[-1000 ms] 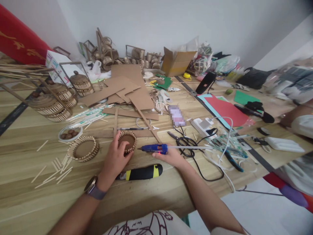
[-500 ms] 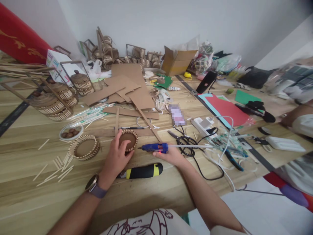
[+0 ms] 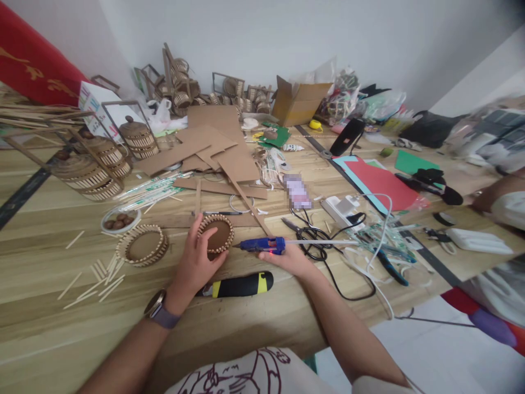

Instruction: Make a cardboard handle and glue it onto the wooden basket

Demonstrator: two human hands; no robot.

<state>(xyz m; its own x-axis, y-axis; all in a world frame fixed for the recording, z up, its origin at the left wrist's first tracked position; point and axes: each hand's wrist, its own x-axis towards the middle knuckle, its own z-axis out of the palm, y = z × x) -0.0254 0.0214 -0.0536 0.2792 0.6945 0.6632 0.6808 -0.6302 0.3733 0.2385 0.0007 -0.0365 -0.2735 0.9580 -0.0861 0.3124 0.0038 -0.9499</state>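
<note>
My left hand (image 3: 196,261) grips a small round basket (image 3: 219,235) with a brown base and a rim of light sticks, its fingers around the left side and over the rim. In my right hand (image 3: 287,258) is a blue glue gun (image 3: 262,245), a red light glowing on it and a long clear glue stick out of its back. The gun's nozzle points left, close to the basket's right side. Below them lies a black and yellow utility knife (image 3: 241,285). A second round basket (image 3: 142,245) stands to the left.
Loose sticks (image 3: 94,279) and a bowl of brown balls (image 3: 120,221) lie at the left. Cardboard sheets (image 3: 213,145) are behind. Scissors (image 3: 301,230), black cable and a power strip (image 3: 338,212) lie right. A person's arm (image 3: 498,191) shows at the far right.
The basket in my left hand has shifted slightly to the right and turned a little. The glue gun has moved slightly right and up with my right hand.
</note>
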